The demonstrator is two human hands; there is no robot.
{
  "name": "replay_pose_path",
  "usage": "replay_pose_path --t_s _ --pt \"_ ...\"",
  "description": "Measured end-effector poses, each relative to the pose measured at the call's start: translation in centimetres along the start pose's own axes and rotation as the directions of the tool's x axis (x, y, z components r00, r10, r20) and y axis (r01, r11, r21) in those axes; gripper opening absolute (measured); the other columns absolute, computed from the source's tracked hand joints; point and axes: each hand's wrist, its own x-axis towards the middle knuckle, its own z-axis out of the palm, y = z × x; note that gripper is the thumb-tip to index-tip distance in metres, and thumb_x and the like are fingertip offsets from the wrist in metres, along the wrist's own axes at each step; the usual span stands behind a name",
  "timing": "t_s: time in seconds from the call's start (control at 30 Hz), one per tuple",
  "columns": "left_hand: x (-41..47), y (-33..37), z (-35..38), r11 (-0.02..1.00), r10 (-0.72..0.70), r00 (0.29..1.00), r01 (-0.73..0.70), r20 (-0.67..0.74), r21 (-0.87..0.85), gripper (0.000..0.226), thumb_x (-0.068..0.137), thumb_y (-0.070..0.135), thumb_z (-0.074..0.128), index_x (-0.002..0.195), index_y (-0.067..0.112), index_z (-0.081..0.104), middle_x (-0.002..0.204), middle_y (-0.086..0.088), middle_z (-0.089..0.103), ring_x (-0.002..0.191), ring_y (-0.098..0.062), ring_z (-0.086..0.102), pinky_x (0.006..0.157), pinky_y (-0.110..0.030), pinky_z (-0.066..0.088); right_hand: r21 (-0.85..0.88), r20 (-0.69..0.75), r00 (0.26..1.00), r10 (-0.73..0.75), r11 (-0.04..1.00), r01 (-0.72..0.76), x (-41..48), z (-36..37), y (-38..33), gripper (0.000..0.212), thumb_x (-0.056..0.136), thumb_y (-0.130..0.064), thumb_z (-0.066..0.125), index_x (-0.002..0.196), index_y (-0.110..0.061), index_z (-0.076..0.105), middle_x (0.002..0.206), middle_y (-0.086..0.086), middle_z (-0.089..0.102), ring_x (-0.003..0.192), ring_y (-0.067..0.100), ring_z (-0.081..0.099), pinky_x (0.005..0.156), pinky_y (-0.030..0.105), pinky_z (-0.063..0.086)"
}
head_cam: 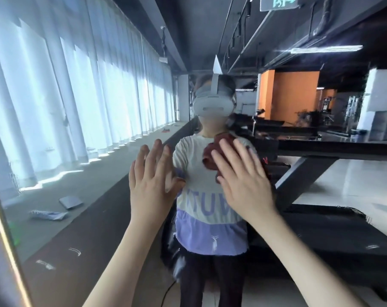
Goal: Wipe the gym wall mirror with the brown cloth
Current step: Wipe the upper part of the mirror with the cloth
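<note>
The gym wall mirror (310,178) fills almost the whole view and reflects me in a white and lilac shirt. My right hand (243,178) lies flat with straight fingers on the brown cloth (212,155), pressing it against the glass at chest height. The bunched cloth shows above and left of that hand's fingers. My left hand (150,180) is held up beside it, fingers straight and spread, palm against or very close to the glass, holding nothing.
The mirror's light metal frame edge (8,244) runs down the far left. In the reflection are white curtains (55,96) along windows, a grey ledge with papers (70,201), black gym benches (321,235) and an orange wall (294,96).
</note>
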Motion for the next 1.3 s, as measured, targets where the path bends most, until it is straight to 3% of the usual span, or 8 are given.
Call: replay_pose_path --t_s 0.13,0.33,0.53,0.7,0.9,1.1,1.23,1.3 --pt "0.0 0.0 0.0 1.000 -0.003 1.000 0.003 0.008 0.002 0.075 0.081 0.049 0.049 0.148 0.019 0.032 0.157 -0.006 0.031 0.145 -0.034 0.023 0.112 -0.055 0.030 0.146 -0.093 0.863 0.496 0.865 -0.481 0.3 -1.3 1.1 0.057 0.095 -0.027 0.043 0.149 -0.009 0.037 0.161 0.013 0.024 0.148 0.035 0.017 0.118 0.051 0.019" --pt "-0.1 -0.1 0.1 1.000 0.016 1.000 -0.016 0.008 -0.013 0.074 0.084 0.051 0.049 0.147 0.018 0.033 0.157 -0.010 0.034 0.145 -0.035 0.024 0.111 -0.058 0.030 -0.032 0.104 0.993 -0.055 0.998 0.059 -4.7 0.3 -1.4 0.063 0.091 -0.024 0.051 0.151 -0.017 0.032 0.160 0.005 0.024 0.147 0.031 0.024 0.121 0.046 0.018" --pt "-0.2 0.6 0.0 0.998 0.026 1.000 -0.026 -0.006 -0.055 0.065 0.087 0.040 0.051 0.145 0.016 0.037 0.155 -0.007 0.033 0.143 -0.036 0.026 0.110 -0.058 0.033 0.113 -0.027 0.885 0.465 0.881 -0.460 -4.1 -1.0 0.5 0.058 0.094 -0.027 0.044 0.149 -0.012 0.035 0.161 0.011 0.023 0.148 0.035 0.017 0.121 0.044 0.013" --pt "0.0 3.8 0.5 0.980 0.168 0.985 -0.171 -0.037 -0.104 0.054 0.094 0.021 0.059 0.146 0.008 0.047 0.154 -0.009 0.041 0.145 -0.034 0.030 0.113 -0.055 0.033 -0.020 0.117 0.993 -0.019 1.000 0.022 -6.9 -0.2 0.6 0.058 0.093 -0.025 0.044 0.149 -0.017 0.032 0.159 0.004 0.024 0.147 0.030 0.021 0.122 0.042 0.009" --pt "1.6 7.2 3.2 0.982 0.181 0.976 -0.187 -0.119 -0.034 0.050 0.096 0.021 0.057 0.144 0.008 0.050 0.151 -0.010 0.046 0.142 -0.039 0.033 0.113 -0.057 0.027 0.194 -0.037 0.845 0.534 0.833 -0.518 -1.4 -2.5 4.4 0.057 0.095 -0.026 0.041 0.150 -0.012 0.037 0.162 0.009 0.022 0.150 0.032 0.013 0.119 0.049 0.018" --pt "1.5 6.8 5.2 0.972 0.231 0.950 -0.218 -0.208 0.084 0.052 0.103 0.032 0.041 0.152 0.014 0.033 0.157 -0.005 0.035 0.145 -0.036 0.028 0.117 -0.054 0.019 0.006 0.066 0.998 0.014 1.000 -0.014 -2.3 -2.2 4.9 0.054 0.095 -0.027 0.044 0.148 -0.016 0.041 0.159 0.006 0.032 0.148 0.030 0.024 0.121 0.044 0.015" --pt "1.5 6.8 5.4 0.969 0.240 0.946 -0.220 -0.219 0.111 0.050 0.106 0.033 0.034 0.152 0.013 0.032 0.158 -0.004 0.030 0.146 -0.036 0.026 0.119 -0.053 0.014 0.156 -0.077 0.883 0.463 0.880 -0.448 0.4 -3.3 6.8 0.055 0.094 -0.026 0.045 0.147 -0.012 0.043 0.161 0.008 0.027 0.149 0.031 0.018 0.120 0.043 0.015" --pt "1.5 6.8 5.4 0.968 0.242 0.946 -0.221 -0.217 0.115 0.051 0.106 0.033 0.034 0.153 0.013 0.030 0.159 -0.006 0.032 0.146 -0.036 0.026 0.119 -0.053 0.015 0.170 -0.072 0.877 0.475 0.872 -0.458 0.8 -3.0 5.5 0.057 0.093 -0.026 0.045 0.149 -0.012 0.040 0.162 0.009 0.025 0.149 0.032 0.015 0.121 0.045 0.014"
